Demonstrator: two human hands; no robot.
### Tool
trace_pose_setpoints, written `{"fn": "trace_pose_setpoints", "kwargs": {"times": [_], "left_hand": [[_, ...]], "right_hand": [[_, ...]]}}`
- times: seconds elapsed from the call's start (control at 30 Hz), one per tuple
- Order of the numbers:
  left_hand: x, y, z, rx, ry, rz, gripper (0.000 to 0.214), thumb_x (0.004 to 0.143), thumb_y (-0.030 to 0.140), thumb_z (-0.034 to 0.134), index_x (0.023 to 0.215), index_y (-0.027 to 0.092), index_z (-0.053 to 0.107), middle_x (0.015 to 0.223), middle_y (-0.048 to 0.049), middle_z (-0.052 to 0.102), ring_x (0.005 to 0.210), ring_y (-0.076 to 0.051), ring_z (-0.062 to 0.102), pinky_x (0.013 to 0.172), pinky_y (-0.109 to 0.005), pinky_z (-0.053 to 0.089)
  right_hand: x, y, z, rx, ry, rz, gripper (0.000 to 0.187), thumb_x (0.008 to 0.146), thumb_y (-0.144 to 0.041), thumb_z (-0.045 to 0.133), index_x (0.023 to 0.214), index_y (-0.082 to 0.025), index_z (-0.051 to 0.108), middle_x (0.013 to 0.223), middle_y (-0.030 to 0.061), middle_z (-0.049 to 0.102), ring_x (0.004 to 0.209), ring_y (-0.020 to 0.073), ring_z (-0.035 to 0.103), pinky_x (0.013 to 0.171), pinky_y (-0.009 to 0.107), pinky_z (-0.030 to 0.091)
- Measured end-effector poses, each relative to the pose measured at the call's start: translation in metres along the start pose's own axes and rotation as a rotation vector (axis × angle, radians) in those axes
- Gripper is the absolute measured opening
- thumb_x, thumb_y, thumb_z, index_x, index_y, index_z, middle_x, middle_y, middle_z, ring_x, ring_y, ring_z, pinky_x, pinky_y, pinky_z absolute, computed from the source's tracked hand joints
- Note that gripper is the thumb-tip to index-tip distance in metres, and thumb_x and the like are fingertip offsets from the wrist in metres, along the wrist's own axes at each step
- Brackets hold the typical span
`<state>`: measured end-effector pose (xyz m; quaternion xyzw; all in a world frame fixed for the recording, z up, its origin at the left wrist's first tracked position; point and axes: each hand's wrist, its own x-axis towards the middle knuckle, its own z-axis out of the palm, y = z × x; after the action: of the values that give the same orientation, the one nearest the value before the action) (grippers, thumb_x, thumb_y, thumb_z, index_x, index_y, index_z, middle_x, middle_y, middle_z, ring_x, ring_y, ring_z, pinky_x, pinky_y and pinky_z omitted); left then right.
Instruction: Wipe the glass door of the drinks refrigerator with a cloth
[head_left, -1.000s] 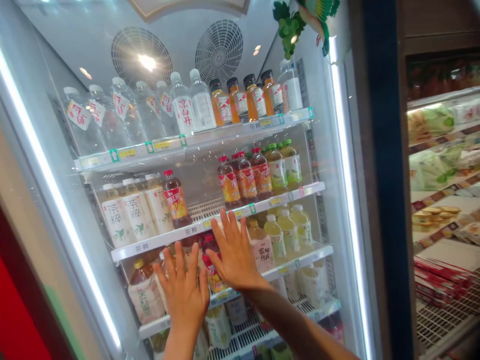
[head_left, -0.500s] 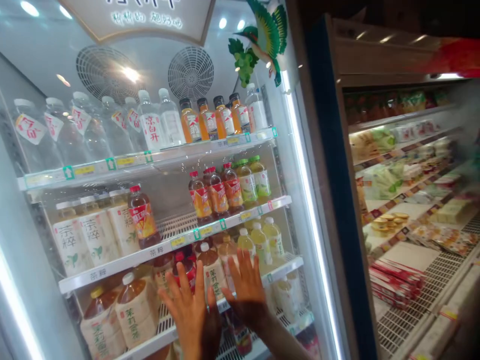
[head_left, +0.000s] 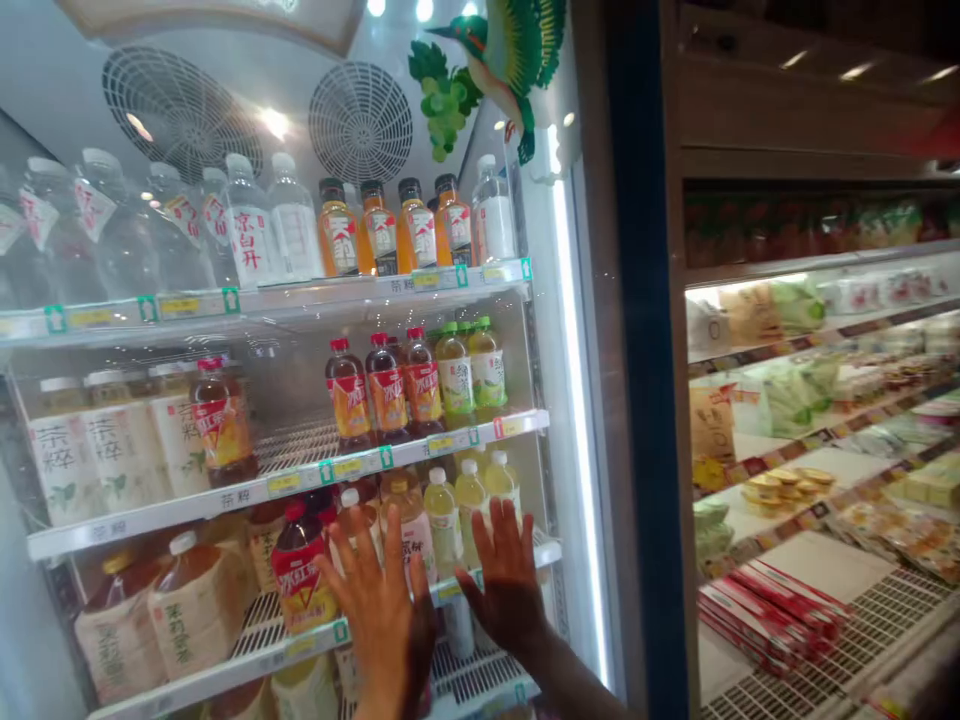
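Both hands are raised, fingers spread, in front of a glass-fronted drinks cooler. My left hand [head_left: 381, 600] covers part of the lower shelf, beside a large red-labelled iced tea bottle [head_left: 301, 570]. To its right, my right hand [head_left: 504, 580] overlaps some pale yellow bottles [head_left: 442, 515]. Neither hand holds anything; whether the palms touch the glass I cannot tell. On the shelf above stand small red-capped tea bottles [head_left: 386, 390] and green-capped bottles [head_left: 487, 370]. Clear water bottles [head_left: 251, 230] and orange drink bottles [head_left: 416, 235] line the top shelf.
A bright light strip [head_left: 581, 400] runs down the cooler's right edge, beside a dark upright panel [head_left: 637, 350]. Further right is an open chilled display with red-and-white packages [head_left: 780, 610] and gold round packs [head_left: 784, 488]. A bird sticker [head_left: 510, 70] is at the top.
The view has turned right, so the cooler's contents sit further left and more of the chilled display shows. My hands stay raised and spread, now before slightly different bottles.
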<state>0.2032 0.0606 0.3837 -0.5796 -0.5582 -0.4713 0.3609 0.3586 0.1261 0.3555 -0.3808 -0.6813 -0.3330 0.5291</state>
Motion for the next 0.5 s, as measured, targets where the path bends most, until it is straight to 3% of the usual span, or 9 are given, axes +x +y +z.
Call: {"fn": "trace_pose_setpoints", "kwargs": {"times": [0.07,0.17,0.23,0.3,0.43,0.5], "left_hand": [[0.001,0.009,0.004,0.024,0.006,-0.009,0.083,0.096,0.021,0.056,0.163,0.034,0.010,0.173,-0.0091,0.003,0.160,-0.036,-0.001,0.124,-0.074,0.009],[0.005,0.022,0.008,0.035,0.030,-0.020,0.082,0.096,0.021,0.056,0.163,0.032,0.011,0.173,-0.0098,0.001,0.160,-0.036,-0.002,0.124,-0.072,0.008],[0.006,0.028,0.010,0.027,0.037,-0.019,0.081,0.096,0.021,0.056,0.163,0.033,0.012,0.173,-0.0094,0.001,0.160,-0.036,-0.002,0.125,-0.071,0.006],[0.004,0.032,0.011,0.018,0.035,-0.019,0.079,0.096,0.021,0.055,0.163,0.033,0.014,0.173,-0.0085,0.002,0.160,-0.035,-0.002,0.125,-0.070,0.006],[0.000,0.031,0.010,-0.003,0.015,-0.064,0.076,0.097,0.022,0.054,0.162,0.035,0.017,0.174,-0.0065,0.004,0.160,-0.035,-0.001,0.125,-0.070,0.006],[0.001,0.030,0.009,-0.005,0.023,-0.075,0.075,0.097,0.023,0.053,0.162,0.036,0.017,0.174,-0.0062,0.004,0.160,-0.035,0.000,0.125,-0.070,0.005]], "right_hand": [[0.027,0.021,-0.006,-0.016,0.004,-0.004,0.076,0.105,-0.042,0.039,0.166,-0.013,0.003,0.173,0.0149,-0.004,0.160,0.0346,0.000,0.127,0.066,0.011],[0.105,0.050,-0.018,-0.015,0.058,0.055,0.078,0.106,-0.043,0.037,0.165,-0.018,-0.008,0.172,0.0102,-0.013,0.160,0.0333,-0.004,0.127,0.066,0.007],[0.124,0.057,-0.020,-0.009,0.078,0.069,0.079,0.106,-0.045,0.036,0.165,-0.018,-0.009,0.172,0.0095,-0.014,0.160,0.0343,-0.004,0.126,0.067,0.008],[0.095,0.052,-0.017,-0.002,0.066,0.074,0.079,0.105,-0.044,0.038,0.165,-0.016,-0.005,0.173,0.0121,-0.011,0.160,0.0356,-0.002,0.126,0.068,0.009],[-0.001,0.032,-0.007,-0.006,0.026,0.027,0.076,0.105,-0.042,0.039,0.165,-0.009,0.006,0.172,0.0184,-0.003,0.160,0.0360,0.001,0.126,0.067,0.009],[0.003,0.033,-0.008,0.003,0.016,0.019,0.077,0.105,-0.044,0.038,0.165,-0.009,0.005,0.172,0.0182,-0.003,0.160,0.0361,0.001,0.126,0.068,0.010]]}}
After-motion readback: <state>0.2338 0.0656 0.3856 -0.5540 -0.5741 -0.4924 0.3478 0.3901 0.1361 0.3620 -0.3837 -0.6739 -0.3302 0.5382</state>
